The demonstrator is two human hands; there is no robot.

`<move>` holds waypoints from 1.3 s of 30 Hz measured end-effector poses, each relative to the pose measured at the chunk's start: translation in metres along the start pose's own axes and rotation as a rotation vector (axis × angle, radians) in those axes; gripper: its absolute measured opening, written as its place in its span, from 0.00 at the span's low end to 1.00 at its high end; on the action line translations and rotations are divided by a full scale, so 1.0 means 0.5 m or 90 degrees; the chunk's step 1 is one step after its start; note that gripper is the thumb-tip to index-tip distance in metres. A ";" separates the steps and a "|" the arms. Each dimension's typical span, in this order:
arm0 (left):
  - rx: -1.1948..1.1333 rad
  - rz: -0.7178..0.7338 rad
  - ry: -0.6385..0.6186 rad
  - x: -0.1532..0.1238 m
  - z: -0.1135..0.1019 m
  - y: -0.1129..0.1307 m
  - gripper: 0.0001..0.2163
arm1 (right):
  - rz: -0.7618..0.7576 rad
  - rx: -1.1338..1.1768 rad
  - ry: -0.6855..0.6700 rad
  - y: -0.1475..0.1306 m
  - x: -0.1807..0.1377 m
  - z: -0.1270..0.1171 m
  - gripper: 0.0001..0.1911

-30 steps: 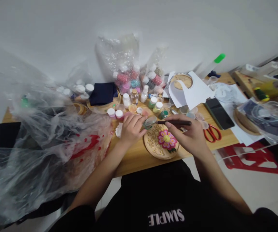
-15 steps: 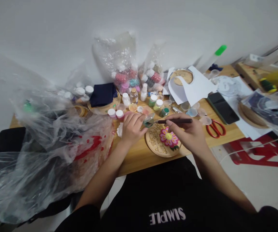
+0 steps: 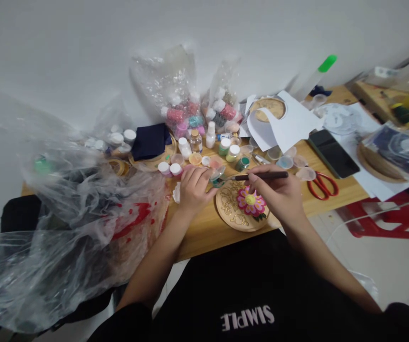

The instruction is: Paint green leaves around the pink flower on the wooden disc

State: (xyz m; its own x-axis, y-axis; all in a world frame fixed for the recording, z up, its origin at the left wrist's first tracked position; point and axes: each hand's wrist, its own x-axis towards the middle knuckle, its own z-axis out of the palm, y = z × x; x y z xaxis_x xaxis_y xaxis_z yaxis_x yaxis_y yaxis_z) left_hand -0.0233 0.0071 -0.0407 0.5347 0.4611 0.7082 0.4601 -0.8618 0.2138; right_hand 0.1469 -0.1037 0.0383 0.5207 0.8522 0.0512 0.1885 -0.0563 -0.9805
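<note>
My left hand (image 3: 194,190) is closed on a small clear cup (image 3: 218,175) with green material inside, held just above the table. Between the fingers of my right hand (image 3: 279,192) is a thin tool with a dark handle (image 3: 266,175), lying nearly level. Its narrow tip points left and reaches into the cup; the exact shape of the tip is too small to tell. Below both hands rests a round wooden disc (image 3: 226,216) with gold outlines. A pink flower with a yellow centre (image 3: 250,200) fills its right part, partly behind my right hand.
Behind the hands stand several small jars, among them a green jar (image 3: 242,164) and white-capped bottles (image 3: 184,148). Red scissors (image 3: 322,186) and a phone (image 3: 334,153) lie to the right. Crumpled plastic sheeting (image 3: 83,237) covers the left side. Bags of coloured jars (image 3: 179,109) lean on the wall.
The view has shifted slightly. Both hands keep nearly the same pose, with the tool's tip still at the cup.
</note>
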 end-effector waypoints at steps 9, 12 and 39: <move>-0.004 0.008 0.007 0.002 0.001 -0.001 0.10 | 0.127 0.141 0.020 0.025 0.020 0.007 0.16; -0.008 0.002 0.001 0.000 0.003 -0.002 0.10 | 0.143 0.154 0.012 0.034 0.020 0.004 0.16; -0.020 0.021 0.023 0.002 0.002 -0.002 0.12 | 0.000 0.030 0.001 -0.002 -0.010 -0.006 0.06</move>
State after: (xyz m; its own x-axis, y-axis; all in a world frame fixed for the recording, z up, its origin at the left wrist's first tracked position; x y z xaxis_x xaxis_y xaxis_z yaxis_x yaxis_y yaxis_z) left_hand -0.0225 0.0086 -0.0407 0.5232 0.4256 0.7383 0.4204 -0.8825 0.2108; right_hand 0.1467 -0.1096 0.0394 0.5225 0.8511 0.0507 0.1483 -0.0321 -0.9884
